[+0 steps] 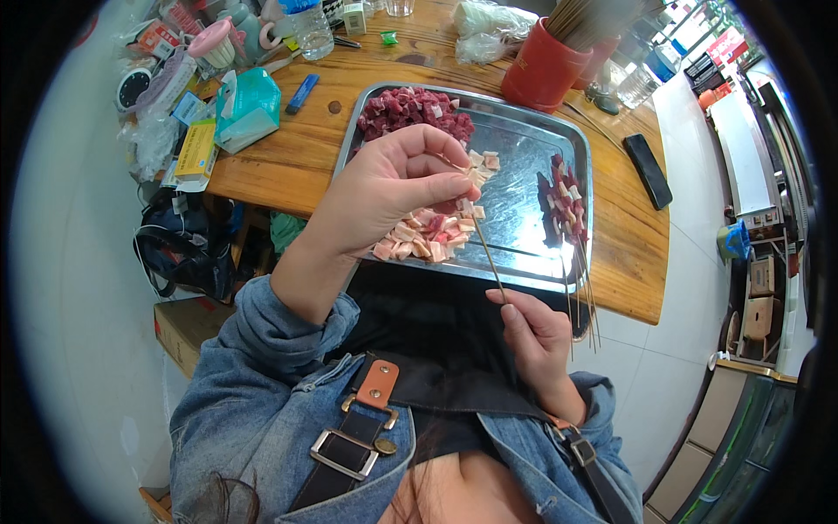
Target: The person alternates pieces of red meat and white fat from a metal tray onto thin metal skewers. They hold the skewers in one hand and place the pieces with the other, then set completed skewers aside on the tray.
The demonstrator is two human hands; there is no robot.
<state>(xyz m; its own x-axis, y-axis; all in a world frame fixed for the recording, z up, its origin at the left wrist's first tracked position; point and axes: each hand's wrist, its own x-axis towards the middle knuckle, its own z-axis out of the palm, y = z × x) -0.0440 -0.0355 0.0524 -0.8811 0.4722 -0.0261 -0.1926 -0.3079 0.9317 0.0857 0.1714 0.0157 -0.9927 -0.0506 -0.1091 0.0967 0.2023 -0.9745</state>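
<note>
My right hand (538,334) grips the lower end of a thin bamboo skewer (488,252). My left hand (406,180) pinches the skewer's upper end, where a small pale piece of meat or fat (466,208) shows below the fingertips. The fingers hide the skewer's tip. Beneath my hands lies a rectangular metal tray (517,141). Dark red meat cubes (412,111) are heaped at its far left. Pale fat pieces (425,237) lie at its near left, partly covered by my left hand. Several loaded meat skewers (566,203) rest at the right, their bare sticks jutting past the near rim.
Behind the tray stands a red container (545,65) of bamboo skewers. A black phone (648,170) lies near the wooden table's (628,262) right edge. On the left are a teal tissue pack (249,108), a blue lighter-like object (302,93), a yellow box (196,149) and a water bottle (311,33).
</note>
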